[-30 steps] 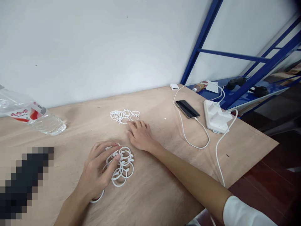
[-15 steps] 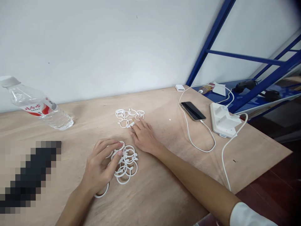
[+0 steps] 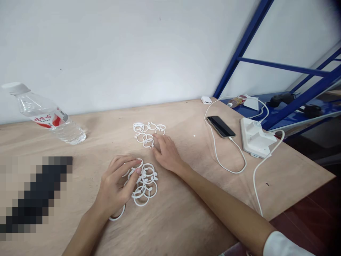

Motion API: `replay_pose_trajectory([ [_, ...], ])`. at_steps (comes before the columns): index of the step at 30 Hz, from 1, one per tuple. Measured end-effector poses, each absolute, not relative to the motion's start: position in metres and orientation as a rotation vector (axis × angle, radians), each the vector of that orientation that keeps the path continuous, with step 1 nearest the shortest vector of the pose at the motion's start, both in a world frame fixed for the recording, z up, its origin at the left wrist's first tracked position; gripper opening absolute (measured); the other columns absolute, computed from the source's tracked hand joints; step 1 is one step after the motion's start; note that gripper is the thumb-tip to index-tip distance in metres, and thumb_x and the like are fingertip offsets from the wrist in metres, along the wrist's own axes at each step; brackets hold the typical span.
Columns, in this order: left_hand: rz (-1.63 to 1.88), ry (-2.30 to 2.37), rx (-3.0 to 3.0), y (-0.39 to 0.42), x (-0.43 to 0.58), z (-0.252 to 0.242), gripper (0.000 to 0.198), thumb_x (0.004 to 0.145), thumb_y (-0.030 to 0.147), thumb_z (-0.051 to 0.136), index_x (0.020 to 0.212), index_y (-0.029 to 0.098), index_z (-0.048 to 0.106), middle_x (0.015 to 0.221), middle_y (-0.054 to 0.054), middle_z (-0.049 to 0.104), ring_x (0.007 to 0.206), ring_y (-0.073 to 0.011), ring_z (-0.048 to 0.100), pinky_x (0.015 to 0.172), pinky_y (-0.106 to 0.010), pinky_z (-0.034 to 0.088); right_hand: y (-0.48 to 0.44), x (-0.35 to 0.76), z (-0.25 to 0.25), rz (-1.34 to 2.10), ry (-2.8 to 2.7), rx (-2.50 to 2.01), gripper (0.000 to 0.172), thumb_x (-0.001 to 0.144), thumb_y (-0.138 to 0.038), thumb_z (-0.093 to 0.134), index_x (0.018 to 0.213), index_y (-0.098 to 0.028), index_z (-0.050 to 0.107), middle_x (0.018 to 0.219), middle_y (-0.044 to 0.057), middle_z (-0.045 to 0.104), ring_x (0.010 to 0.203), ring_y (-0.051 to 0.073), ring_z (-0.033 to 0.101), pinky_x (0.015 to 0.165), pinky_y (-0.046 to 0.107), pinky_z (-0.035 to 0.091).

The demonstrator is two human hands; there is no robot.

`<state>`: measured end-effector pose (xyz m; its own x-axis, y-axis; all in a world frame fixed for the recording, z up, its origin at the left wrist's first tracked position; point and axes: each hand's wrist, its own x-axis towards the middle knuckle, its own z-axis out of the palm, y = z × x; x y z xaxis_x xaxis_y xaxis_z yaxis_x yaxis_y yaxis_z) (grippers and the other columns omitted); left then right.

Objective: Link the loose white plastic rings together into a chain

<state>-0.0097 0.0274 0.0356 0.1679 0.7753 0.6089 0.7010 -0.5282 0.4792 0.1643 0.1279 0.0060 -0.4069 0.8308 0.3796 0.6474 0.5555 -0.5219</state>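
Two bare hands over white plastic rings on a wooden table (image 3: 173, 220); the near ring cluster (image 3: 144, 179) serves as reference. The left hand (image 3: 118, 181) arches over the cluster's left side, fingers curled and thumb close to the index fingertip. A ring shows at these tips; whether it is gripped cannot be told. The right hand (image 3: 167, 151) lies beyond the cluster and slightly to its right, fingers loosely bent and thumb apart, with no ring visibly grasped. Its fingertips are at the edge of the far ring group (image 3: 145, 137), which lies directly beyond the near cluster. A single ring (image 3: 121, 215) lies left of the cluster, nearer the viewer. Beyond the cluster, well to its left, is a clear bottle (image 3: 53, 117); well to its right are a phone (image 3: 221, 126) and, farther right, a white power strip (image 3: 254, 137).
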Motion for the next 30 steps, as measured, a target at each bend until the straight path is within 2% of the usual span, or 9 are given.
replay_pose_trajectory([
  [3,1.298,1.481,2.328,0.028,-0.009,0.036,0.02,0.084,0.012,0.058,0.101,0.019,0.065,0.096,-0.005,0.066,0.094,-0.0174,0.059,0.082,-0.034,0.05,0.127,0.165,0.005,0.36,-2.249,-1.158,0.032,0.087,-0.019,0.053,0.118,-0.021,0.06,0.121,0.01,0.057,0.115,0.024,0.048,0.1,0.041,0.038],
  [6,1.305,1.489,2.325,0.027,-0.01,0.035,0.02,0.084,0.012,0.058,0.101,0.019,0.065,0.097,-0.005,0.067,0.094,-0.0175,0.059,0.082,-0.034,0.05,0.128,0.165,0.006,0.37,-2.212,-1.168,0.023,0.088,-0.021,0.053,0.106,-0.021,0.067,0.115,0.009,0.06,0.11,0.024,0.05,0.098,0.04,0.04],
  [10,1.309,1.52,2.321,0.027,-0.011,0.034,0.02,0.084,0.013,0.058,0.101,0.02,0.065,0.097,-0.005,0.067,0.093,-0.0176,0.059,0.082,-0.034,0.05,0.13,0.166,0.006,0.397,-2.065,-1.171,0.026,0.093,-0.023,0.046,0.11,-0.02,0.066,0.106,0.009,0.065,0.102,0.022,0.053,0.094,0.038,0.042],
  [15,1.313,1.577,2.308,0.027,-0.01,0.033,0.018,0.084,0.015,0.058,0.099,0.021,0.066,0.096,-0.004,0.067,0.094,-0.0177,0.06,0.084,-0.034,0.05,0.134,0.169,0.003,0.511,-1.854,-1.054,0.028,0.094,-0.021,0.044,0.112,-0.018,0.065,0.107,0.009,0.068,0.102,0.02,0.056,0.094,0.036,0.043],
  [19,1.337,1.724,2.266,0.027,-0.011,0.033,0.025,0.085,0.022,0.06,0.11,0.022,0.062,0.106,-0.005,0.065,0.097,-0.0181,0.061,0.088,-0.034,0.05,0.126,0.168,0.005,0.672,-1.867,-0.803,0.027,0.094,-0.022,0.046,0.113,-0.018,0.065,0.109,0.008,0.068,0.104,0.018,0.057,0.095,0.035,0.043],
  [23,1.24,1.797,2.237,0.026,-0.014,0.032,0.046,0.086,0.03,0.057,0.131,0.024,0.048,0.126,-0.008,0.058,0.111,-0.0223,0.058,0.096,-0.039,0.047,0.11,0.162,0.016,0.86,-1.972,-0.613,0.027,0.094,-0.023,0.047,0.112,-0.02,0.066,0.107,0.008,0.066,0.103,0.018,0.057,0.094,0.035,0.044],
  [25,1.16,1.745,2.264,0.026,-0.017,0.031,0.049,0.089,0.032,0.053,0.136,0.026,0.043,0.131,-0.007,0.056,0.117,-0.0231,0.055,0.099,-0.041,0.045,0.104,0.159,0.022,1.031,-1.948,-0.555,0.026,0.094,-0.024,0.048,0.111,-0.021,0.067,0.106,0.007,0.065,0.101,0.017,0.058,0.091,0.033,0.046],
  [27,1.122,1.687,2.278,0.026,-0.018,0.03,0.046,0.091,0.031,0.05,0.136,0.027,0.043,0.129,-0.006,0.059,0.117,-0.0218,0.056,0.098,-0.04,0.045,0.101,0.158,0.026,1.212,-1.863,-0.543,0.025,0.092,-0.025,0.051,0.11,-0.022,0.069,0.106,0.006,0.065,0.101,0.016,0.06,0.09,0.032,0.047],
  [30,1.157,1.689,2.259,0.026,-0.019,0.031,0.045,0.089,0.035,0.054,0.132,0.026,0.047,0.117,-0.005,0.065,0.107,-0.0196,0.06,0.092,-0.036,0.049,0.099,0.156,0.027,1.485,-1.66,-0.6,0.026,0.088,-0.029,0.057,0.11,-0.023,0.069,0.106,0.005,0.067,0.1,0.016,0.062,0.089,0.032,0.048],
])
